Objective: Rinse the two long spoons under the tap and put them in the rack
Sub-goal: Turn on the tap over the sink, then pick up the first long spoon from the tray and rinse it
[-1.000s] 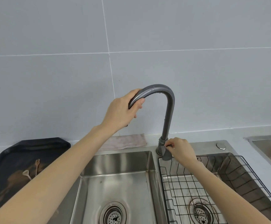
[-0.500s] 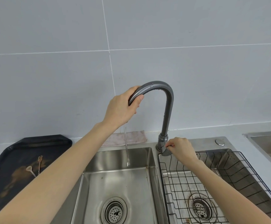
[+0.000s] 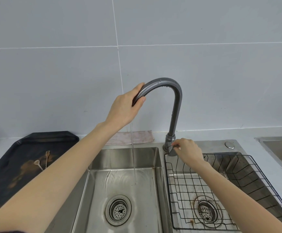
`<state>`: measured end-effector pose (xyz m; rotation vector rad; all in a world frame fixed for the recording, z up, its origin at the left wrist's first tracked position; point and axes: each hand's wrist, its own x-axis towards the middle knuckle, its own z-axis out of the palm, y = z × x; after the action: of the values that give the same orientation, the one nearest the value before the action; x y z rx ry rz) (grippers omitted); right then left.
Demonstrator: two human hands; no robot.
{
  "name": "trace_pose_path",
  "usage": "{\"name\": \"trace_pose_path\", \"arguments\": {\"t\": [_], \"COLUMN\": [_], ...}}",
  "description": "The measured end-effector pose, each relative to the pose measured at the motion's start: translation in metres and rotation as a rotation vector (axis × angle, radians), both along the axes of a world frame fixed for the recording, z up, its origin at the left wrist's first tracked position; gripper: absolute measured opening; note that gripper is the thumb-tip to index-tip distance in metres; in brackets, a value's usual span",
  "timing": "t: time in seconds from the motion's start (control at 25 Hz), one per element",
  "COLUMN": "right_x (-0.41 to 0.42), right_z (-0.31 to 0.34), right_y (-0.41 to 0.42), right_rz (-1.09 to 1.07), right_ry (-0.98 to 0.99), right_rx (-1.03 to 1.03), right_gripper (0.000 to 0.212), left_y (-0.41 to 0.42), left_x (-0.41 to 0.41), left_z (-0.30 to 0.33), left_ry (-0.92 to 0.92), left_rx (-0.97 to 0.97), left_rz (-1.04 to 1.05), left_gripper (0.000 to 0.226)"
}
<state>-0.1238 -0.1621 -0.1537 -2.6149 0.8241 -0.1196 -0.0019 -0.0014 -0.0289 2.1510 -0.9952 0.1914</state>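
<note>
My left hand [image 3: 123, 108] grips the spout end of the grey curved tap [image 3: 174, 105]. A thin stream of water [image 3: 133, 157] falls from it into the left sink basin [image 3: 120, 182]. My right hand [image 3: 187, 150] pinches the tap's handle [image 3: 171, 151] at its base. Two thin long utensils lie on the black tray [image 3: 19, 165] at the left: one with a spoon bowl [image 3: 38, 164], one with a forked tip [image 3: 47, 158]. The black wire rack [image 3: 221, 190] sits in the right basin with nothing in it.
A folded pinkish cloth [image 3: 137, 137] lies against the wall behind the left basin. Each basin has a round drain strainer [image 3: 118, 210]. A metal surface [image 3: 281, 152] borders the far right. The tray shows brown stains.
Water began running from the tap and now reaches the floor of the left basin. Both hands have stayed on the tap and its handle.
</note>
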Motion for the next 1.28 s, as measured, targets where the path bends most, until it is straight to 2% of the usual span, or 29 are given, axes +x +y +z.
{"name": "trace_pose_path", "arguments": {"t": [0.24, 0.44, 0.56, 0.72, 0.96, 1.28], "right_x": [-0.010, -0.013, -0.015, -0.019, -0.005, 0.040], "right_z": [0.007, 0.002, 0.004, 0.006, 0.005, -0.013], "right_y": [0.018, 0.039, 0.060, 0.098, 0.167, 0.269], "right_rz": [0.177, 0.310, 0.315, 0.303, 0.330, 0.392], "right_ry": [-0.033, 0.138, 0.194, 0.253, 0.230, 0.137], "right_rx": [-0.045, -0.126, -0.146, -0.135, -0.051, 0.023], "right_gripper": [0.041, 0.070, 0.076, 0.078, 0.074, 0.049], "left_y": [0.028, 0.061, 0.084, 0.119, 0.183, 0.275], "left_x": [-0.012, -0.019, -0.024, -0.028, -0.022, 0.007], "left_z": [-0.014, -0.040, -0.052, -0.067, -0.087, -0.110], "left_ry": [0.011, -0.022, 0.020, 0.053, 0.127, 0.256], "left_rx": [0.071, 0.358, 0.482, 0.613, 0.657, 0.628], "left_rz": [0.046, 0.115, 0.141, 0.122, 0.116, 0.153], "left_gripper": [0.054, 0.066, 0.071, 0.074, 0.075, 0.071]}}
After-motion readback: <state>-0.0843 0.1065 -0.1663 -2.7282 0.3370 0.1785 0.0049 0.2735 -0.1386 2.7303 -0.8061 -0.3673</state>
